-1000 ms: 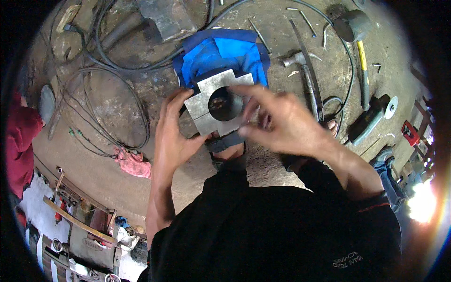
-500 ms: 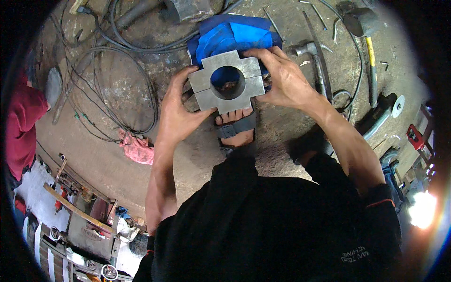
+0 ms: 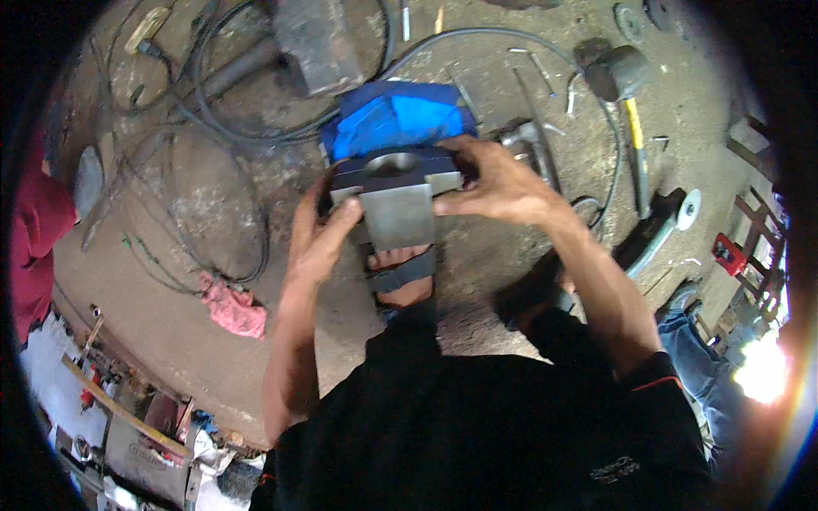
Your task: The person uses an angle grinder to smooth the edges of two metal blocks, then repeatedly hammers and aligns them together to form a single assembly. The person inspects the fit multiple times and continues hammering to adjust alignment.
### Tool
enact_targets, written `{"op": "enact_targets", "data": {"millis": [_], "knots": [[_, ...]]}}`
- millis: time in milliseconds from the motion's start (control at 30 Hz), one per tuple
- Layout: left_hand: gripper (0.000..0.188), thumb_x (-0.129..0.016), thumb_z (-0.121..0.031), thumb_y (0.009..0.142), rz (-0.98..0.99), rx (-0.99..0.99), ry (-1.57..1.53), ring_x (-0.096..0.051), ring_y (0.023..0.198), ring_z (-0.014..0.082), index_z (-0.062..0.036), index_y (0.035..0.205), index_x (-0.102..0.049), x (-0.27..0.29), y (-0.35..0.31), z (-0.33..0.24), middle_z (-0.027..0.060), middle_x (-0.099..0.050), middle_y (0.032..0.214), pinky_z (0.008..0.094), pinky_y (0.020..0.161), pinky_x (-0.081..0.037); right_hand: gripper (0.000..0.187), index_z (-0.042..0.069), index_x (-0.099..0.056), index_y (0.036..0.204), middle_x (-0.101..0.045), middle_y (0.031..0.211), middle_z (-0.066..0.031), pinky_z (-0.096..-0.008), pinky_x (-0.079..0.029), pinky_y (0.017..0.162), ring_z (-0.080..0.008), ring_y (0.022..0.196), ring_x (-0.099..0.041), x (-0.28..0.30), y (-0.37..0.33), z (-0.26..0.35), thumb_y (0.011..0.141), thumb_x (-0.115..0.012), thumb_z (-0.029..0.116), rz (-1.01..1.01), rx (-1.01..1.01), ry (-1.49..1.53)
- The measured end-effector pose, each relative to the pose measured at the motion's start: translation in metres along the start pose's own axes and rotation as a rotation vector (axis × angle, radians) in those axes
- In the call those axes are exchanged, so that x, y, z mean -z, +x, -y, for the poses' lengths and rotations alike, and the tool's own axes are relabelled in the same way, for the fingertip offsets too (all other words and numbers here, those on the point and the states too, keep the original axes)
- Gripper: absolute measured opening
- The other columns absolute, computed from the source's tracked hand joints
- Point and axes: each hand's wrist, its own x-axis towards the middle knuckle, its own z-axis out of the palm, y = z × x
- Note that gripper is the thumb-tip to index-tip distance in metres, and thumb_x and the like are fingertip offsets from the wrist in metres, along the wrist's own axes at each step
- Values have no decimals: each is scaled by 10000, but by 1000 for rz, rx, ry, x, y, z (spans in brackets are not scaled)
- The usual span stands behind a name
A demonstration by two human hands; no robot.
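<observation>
A grey metal block (image 3: 398, 216), cross-shaped with a round bore, is held between my two hands above my sandalled foot (image 3: 404, 277). It is tilted so that a smooth side face shows, with only part of the bore in sight along the top. My left hand (image 3: 322, 240) grips its left end, thumb on the near face. Around the right end closes my right hand (image 3: 504, 189), its thumb on the near side and fingers over the top. Just beyond the block lies a folded blue cloth (image 3: 394, 121).
Black cables (image 3: 256, 228) loop over the floor at left, by a pink rag (image 3: 232, 308). At right lie a claw hammer (image 3: 530, 134), a yellow-handled mallet (image 3: 615, 77) and an angle grinder (image 3: 669, 230). A heavy dark metal block (image 3: 317, 47) sits beyond; a person in maroon (image 3: 41, 243) is at left.
Both hands have tipped the metal block, turning its bored face upward and away so a flat side now faces me. The whole view has shifted slightly.
</observation>
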Motion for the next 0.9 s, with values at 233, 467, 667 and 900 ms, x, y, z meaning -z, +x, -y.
{"op": "enact_targets", "data": {"millis": [233,467,667,900], "knots": [[699,-686,-322,1025,-47,-31,-63,-536,1339,269,70,1537,-416,-4,5,16,197,-551,1468,399,1154,-401,663,30,-593,1404,-755,1140,-172,-357,-582,838,-238,969,-733,56,-26,-7,859,-858,302,-94,134,-108],[684,-764,-287,958,82,-65,-142,-599,1258,262,59,1482,-494,-10,-7,15,180,-629,1382,388,1097,-461,678,49,-529,1440,-701,1250,-231,-488,-550,945,-415,1129,-696,190,-91,-100,889,-813,326,-936,-149,-955],[739,-791,-309,938,99,-160,-34,-604,1275,278,73,1489,-479,-16,1,2,207,-640,1383,392,1098,-461,426,13,-562,1363,-698,1100,-271,-454,-545,825,-388,923,-701,209,-88,-160,1057,-621,304,-847,-45,-649],[661,-740,-303,980,204,-142,-183,-542,1341,251,44,1489,-500,-8,3,3,176,-593,1443,394,1152,-395,379,-33,-601,1173,-547,826,-6,-306,-412,621,-83,736,-465,135,-118,-22,1136,-464,319,-704,-159,-346]]}}
